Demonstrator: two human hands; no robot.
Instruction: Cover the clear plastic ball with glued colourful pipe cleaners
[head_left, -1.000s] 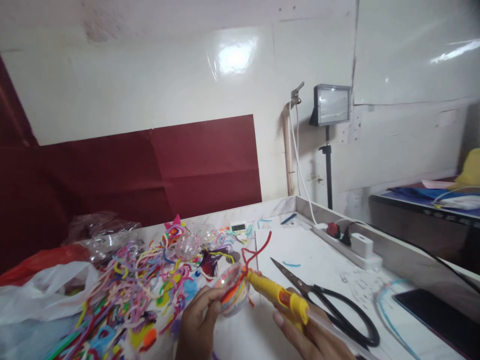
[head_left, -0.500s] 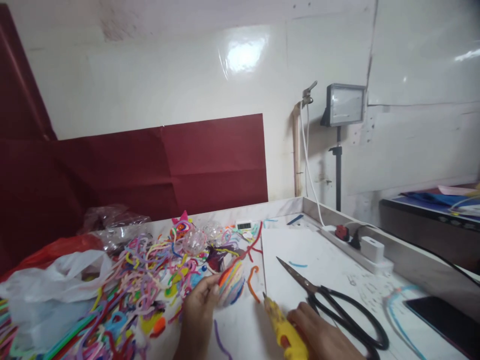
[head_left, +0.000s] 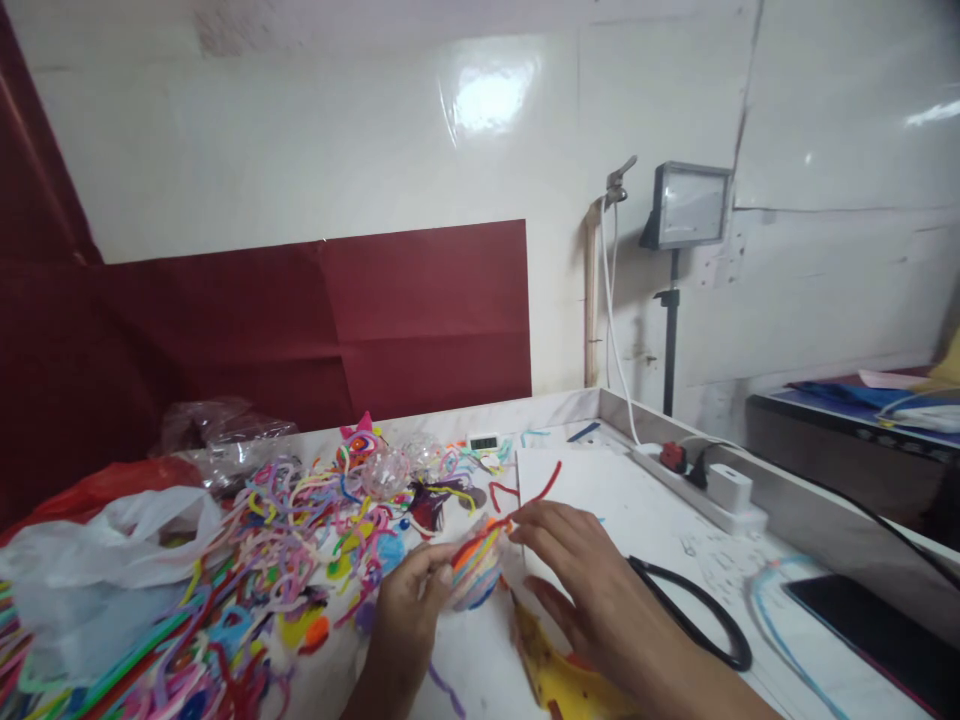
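Observation:
A ball wrapped in rows of coloured pipe cleaners [head_left: 478, 582] sits in the grip of my left hand [head_left: 409, 610], thumb in front. From its top, a red pipe cleaner [head_left: 546, 485] sticks out to the upper right. My right hand [head_left: 581, 570] reaches over from the right, its outstretched fingertips touching that red strip at the ball and its thumb held apart below. Beneath this hand lies a yellow glue gun [head_left: 559, 670], partly covered. The black-handled scissors [head_left: 705, 615] are mostly hidden by my right hand and forearm.
Tangled pipe cleaners [head_left: 262, 570] and a white plastic bag [head_left: 112, 570] crowd the left. A small digital display [head_left: 484, 443] stands behind. At right are a phone [head_left: 877, 630] and a power strip [head_left: 697, 490] along the raised table edge [head_left: 795, 520].
My right hand has left the glue gun and moved up and left to the ball. The red pipe cleaner now leans further right. My left hand still holds the ball.

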